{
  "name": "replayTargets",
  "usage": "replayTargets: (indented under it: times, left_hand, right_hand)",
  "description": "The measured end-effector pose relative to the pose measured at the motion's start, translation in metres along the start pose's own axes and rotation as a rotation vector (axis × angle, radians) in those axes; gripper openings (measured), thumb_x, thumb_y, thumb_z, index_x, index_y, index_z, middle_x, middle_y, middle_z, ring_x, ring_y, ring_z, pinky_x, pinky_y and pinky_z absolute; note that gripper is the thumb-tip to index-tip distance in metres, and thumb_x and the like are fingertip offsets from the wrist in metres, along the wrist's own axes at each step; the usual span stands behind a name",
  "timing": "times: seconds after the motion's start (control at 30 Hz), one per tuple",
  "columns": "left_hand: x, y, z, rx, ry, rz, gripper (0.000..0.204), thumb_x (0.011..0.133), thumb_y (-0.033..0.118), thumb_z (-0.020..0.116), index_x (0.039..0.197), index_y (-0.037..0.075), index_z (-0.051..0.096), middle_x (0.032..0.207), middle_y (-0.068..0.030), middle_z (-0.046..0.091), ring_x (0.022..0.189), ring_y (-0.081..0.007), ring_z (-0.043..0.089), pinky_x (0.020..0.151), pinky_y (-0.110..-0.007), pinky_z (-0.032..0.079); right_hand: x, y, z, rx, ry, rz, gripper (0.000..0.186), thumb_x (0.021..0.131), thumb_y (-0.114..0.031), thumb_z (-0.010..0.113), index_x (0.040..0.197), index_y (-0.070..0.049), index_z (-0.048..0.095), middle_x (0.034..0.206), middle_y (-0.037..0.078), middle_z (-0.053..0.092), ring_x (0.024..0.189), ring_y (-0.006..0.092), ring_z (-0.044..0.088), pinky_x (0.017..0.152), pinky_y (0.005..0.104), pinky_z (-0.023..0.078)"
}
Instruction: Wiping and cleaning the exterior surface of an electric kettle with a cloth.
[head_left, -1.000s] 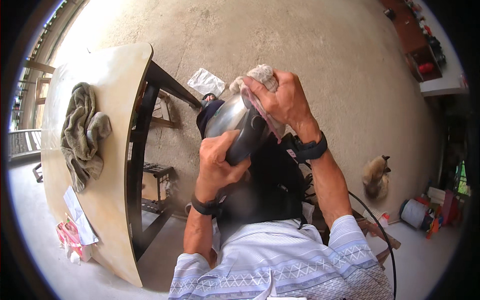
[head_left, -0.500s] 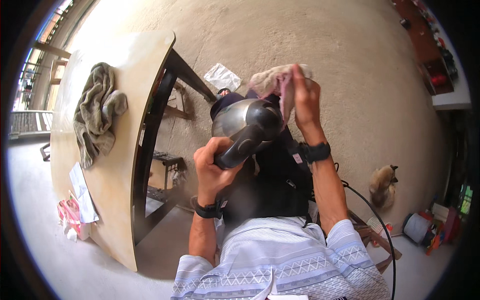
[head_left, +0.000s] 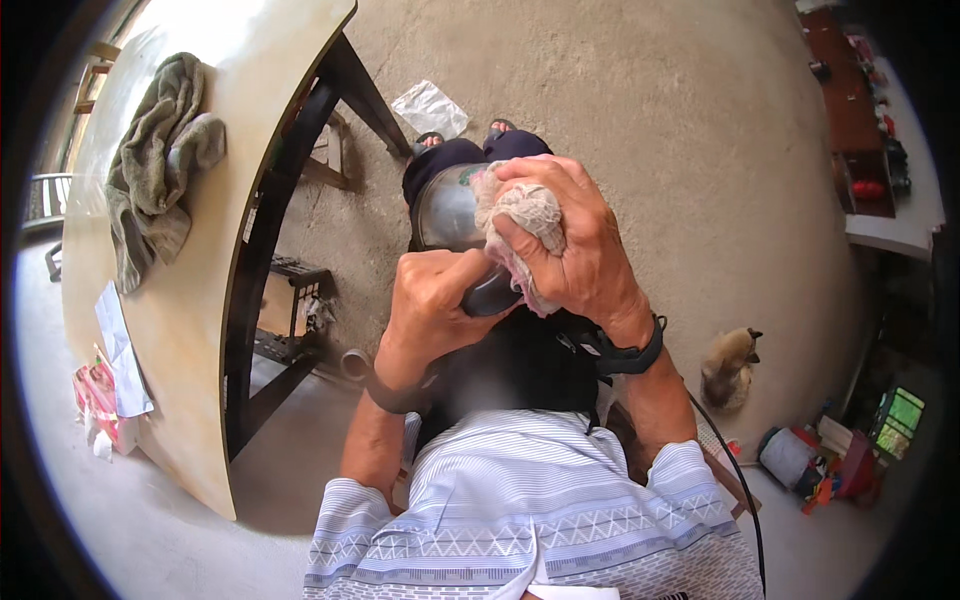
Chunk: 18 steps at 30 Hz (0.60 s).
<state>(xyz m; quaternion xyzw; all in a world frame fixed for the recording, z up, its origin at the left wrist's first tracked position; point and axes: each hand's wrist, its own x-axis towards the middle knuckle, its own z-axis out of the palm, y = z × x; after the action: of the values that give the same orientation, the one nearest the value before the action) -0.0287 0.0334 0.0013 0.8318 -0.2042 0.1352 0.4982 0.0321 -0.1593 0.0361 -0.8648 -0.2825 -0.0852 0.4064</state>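
My left hand (head_left: 432, 303) is closed round the black handle of a kettle (head_left: 447, 212) with a rounded, shiny metal body, held above my lap. A crumpled, off-white and pink cloth (head_left: 527, 215) is bunched in my right hand (head_left: 590, 240), thumb on one side and fingers over the top. That cloth presses against the kettle's upper right part, close to the handle. It hides the kettle's lid, and the far side of the kettle cannot be seen.
Left of me stands a pale-topped table (head_left: 190, 330) with a grey-green towel (head_left: 165, 165), a folded paper (head_left: 122, 350) and a pink tissue pack (head_left: 98, 400). A cat (head_left: 728, 368) sits on the floor at right, near a dark cable (head_left: 735, 465). White paper (head_left: 430, 108) lies beyond my feet.
My right hand and the cloth came down and left onto the kettle, covering its dark top. The kettle shifted slightly left, and the whole view shifted a little.
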Motion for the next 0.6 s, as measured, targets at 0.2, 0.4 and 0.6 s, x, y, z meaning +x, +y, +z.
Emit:
replayTargets:
  times: [0.2,0.4,0.6]
  left_hand:
    - [-0.005,-0.008,0.01,0.068,-0.027,0.102,0.041,0.067,0.024,0.1,0.082,0.006,0.066,0.065,-0.009,0.06,0.054,-0.0292,0.061,0.053,-0.038,0.047]
    - [0.0,0.003,0.012,0.082,-0.024,0.121,0.042,0.073,0.025,0.096,0.074,0.01,0.057,0.061,-0.0075,0.055,0.053,-0.0289,0.06,0.051,-0.039,0.046]
    - [-0.008,-0.001,0.003,0.019,0.074,0.027,0.043,0.067,0.027,0.1,0.077,0.009,0.062,0.062,-0.0068,0.057,0.054,-0.0282,0.061,0.052,-0.039,0.047]
  right_hand:
    - [0.013,0.002,-0.004,-0.16,-0.042,0.059,0.04,0.091,-0.031,0.083,0.112,0.001,0.071,0.108,0.017,0.072,0.108,0.0382,0.067,0.095,0.0478,0.052]
    - [0.043,0.027,-0.014,-0.464,-0.033,0.229,0.037,0.099,-0.035,0.076,0.104,0.002,0.071,0.098,0.022,0.074,0.091,0.0395,0.073,0.082,0.0466,0.059]
    - [0.023,0.036,-0.068,0.302,0.306,0.448,0.042,0.107,-0.042,0.068,0.109,0.0,0.076,0.089,0.014,0.081,0.077,0.0229,0.079,0.068,0.034,0.062]
